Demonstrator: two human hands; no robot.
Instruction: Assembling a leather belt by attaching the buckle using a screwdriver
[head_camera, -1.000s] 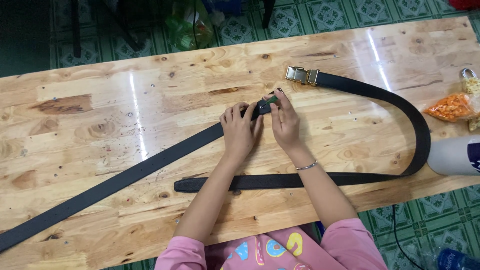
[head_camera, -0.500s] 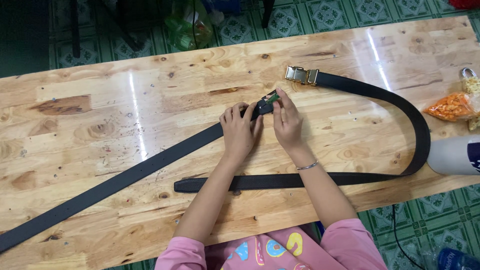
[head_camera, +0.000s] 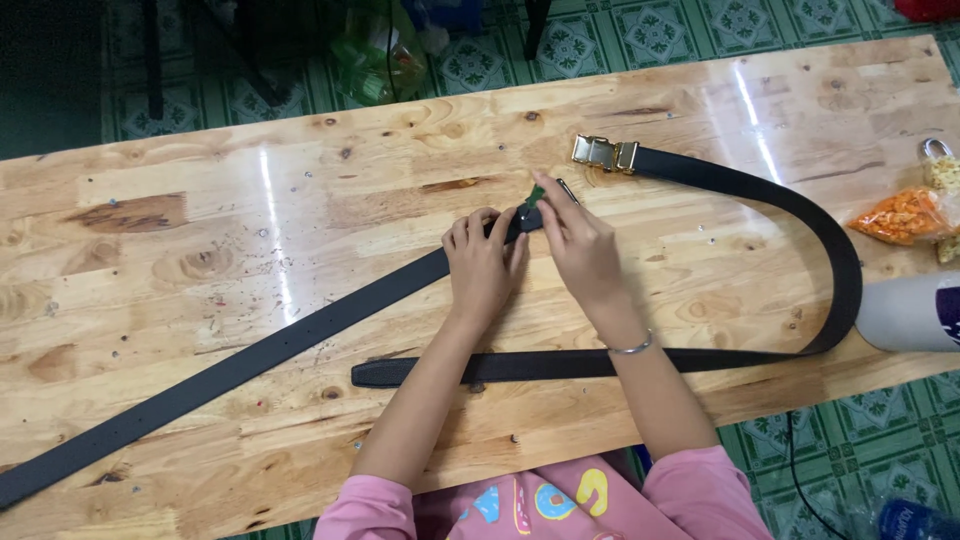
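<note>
Little has moved since the earlier frames: both hands remain at the end of the straight belt, the right fingers having shifted only slightly over the small green piece. Wooden table, pale pine with dark knots, fills the view above a green patterned tile floor. Straight black belt runs diagonally from the lower left edge of the table up to the hands at centre. Curved black belt starts at a gold buckle beyond the hands, sweeps round to the right and returns along the near edge beneath both forearms. White cylindrical container lies on its side at the right edge, just beside the curve of that belt. Orange snack bag sits further back on the right. Left hand lies flat, fingers narrow, pressing the end of the straight belt to the table. Right hand, with a thin bracelet at the wrist, pinches the small green piece at the belt's tip between fingertips.
</note>
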